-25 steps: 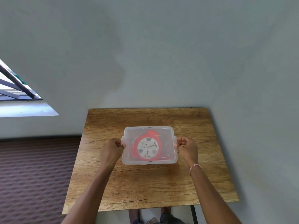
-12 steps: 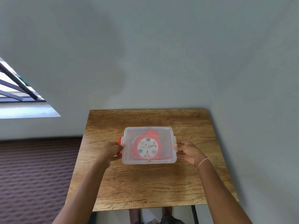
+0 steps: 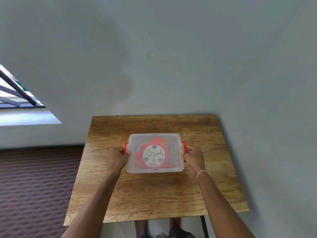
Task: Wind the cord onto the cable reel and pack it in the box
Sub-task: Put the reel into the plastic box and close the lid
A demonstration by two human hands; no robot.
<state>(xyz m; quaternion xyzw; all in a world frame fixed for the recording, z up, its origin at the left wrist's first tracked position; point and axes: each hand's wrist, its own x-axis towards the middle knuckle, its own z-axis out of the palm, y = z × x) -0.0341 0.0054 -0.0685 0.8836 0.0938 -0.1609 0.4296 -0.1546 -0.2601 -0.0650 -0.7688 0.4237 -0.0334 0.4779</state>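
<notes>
Both hands' grips pinch red latches (image 3: 125, 148) flanking the box (image 3: 155, 152); reel (image 3: 153, 155) inside.

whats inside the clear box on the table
Through the frosted lid of the box a red cable reel with a round white face shows, lying flat. The lid blurs the detail, so the wound cord and plug cannot be made out.

Wooden table (image 3: 154, 194) (grey wall (image 3: 171, 57) behind), carpet (image 3: 34, 186).
</notes>
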